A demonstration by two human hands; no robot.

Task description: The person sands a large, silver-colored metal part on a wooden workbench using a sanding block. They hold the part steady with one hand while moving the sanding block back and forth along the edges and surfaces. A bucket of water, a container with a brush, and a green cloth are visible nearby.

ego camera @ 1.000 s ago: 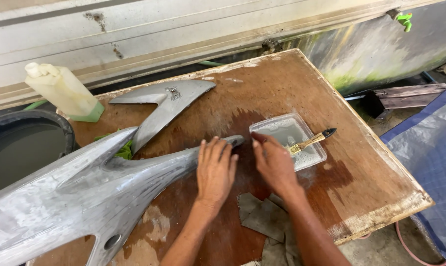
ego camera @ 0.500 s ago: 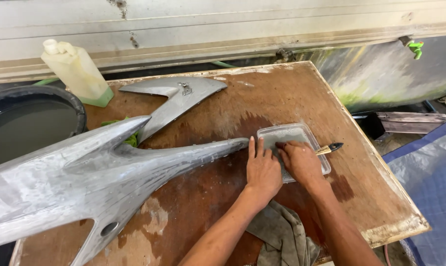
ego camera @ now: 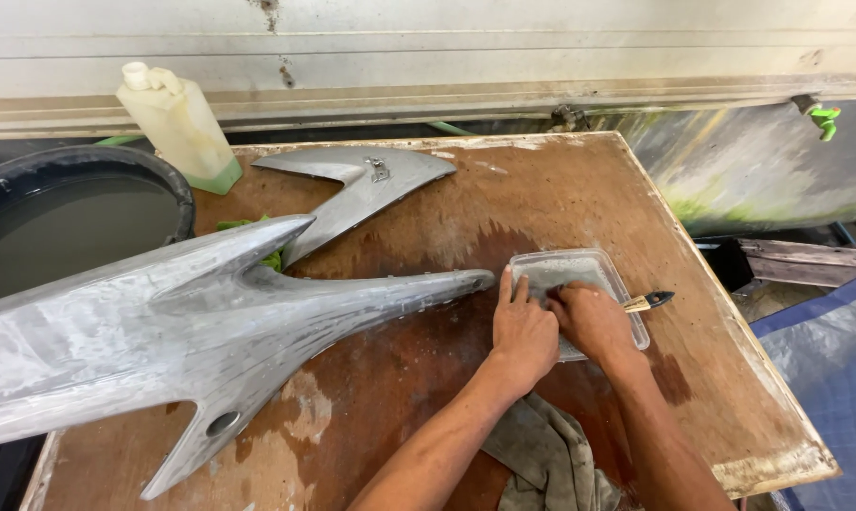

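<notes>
On the brown wooden table (ego camera: 504, 189), a pale plastic bottle (ego camera: 177, 123) stands at eleven o'clock beside a dark round tub (ego camera: 69, 218), a small silver fin-shaped piece (ego camera: 352, 185) lies at twelve, and a grey rag (ego camera: 546, 454) lies at six.

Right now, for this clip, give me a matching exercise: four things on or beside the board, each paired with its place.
Things:
1 plastic bottle
2 clear tray
3 grey rag
4 paintbrush

Places:
A near board edge, between the forearms
B under both hands
C far left corner
D on the tray's right rim

Pairs: 1-C, 2-B, 3-A, 4-D
</notes>
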